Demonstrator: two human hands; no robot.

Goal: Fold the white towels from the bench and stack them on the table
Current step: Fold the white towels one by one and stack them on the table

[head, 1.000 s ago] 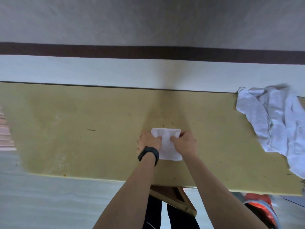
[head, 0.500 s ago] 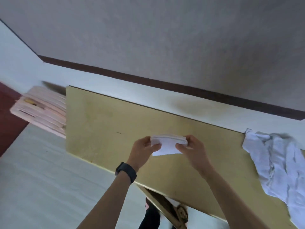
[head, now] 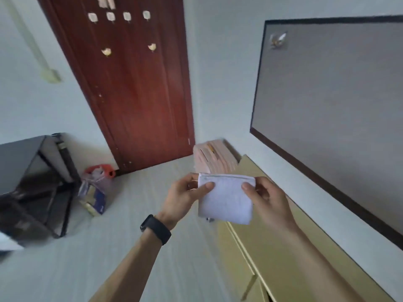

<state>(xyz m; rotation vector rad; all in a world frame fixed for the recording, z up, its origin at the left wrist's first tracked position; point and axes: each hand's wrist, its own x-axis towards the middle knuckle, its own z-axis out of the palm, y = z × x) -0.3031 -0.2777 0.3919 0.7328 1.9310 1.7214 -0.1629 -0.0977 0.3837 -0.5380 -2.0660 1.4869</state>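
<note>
A small folded white towel (head: 226,199) hangs in the air between my hands, over the left end of the yellow bench (head: 290,253). My left hand (head: 183,197) pinches its upper left corner, thumb on the near face. My right hand (head: 270,201) pinches the upper right corner the same way. A black band sits on my left wrist. The pile of unfolded towels is out of view.
A dark red door (head: 135,83) stands ahead. A black table frame (head: 32,182) is at the left, with a plastic bag (head: 96,188) on the floor beside it. A pink stack (head: 216,158) lies past the bench's end. A grey wall panel (head: 327,105) runs along the right.
Both hands lifted the folded towel off the bench and carried it left. My view swung left, so the towel pile left the frame and the door and black table frame came in.
</note>
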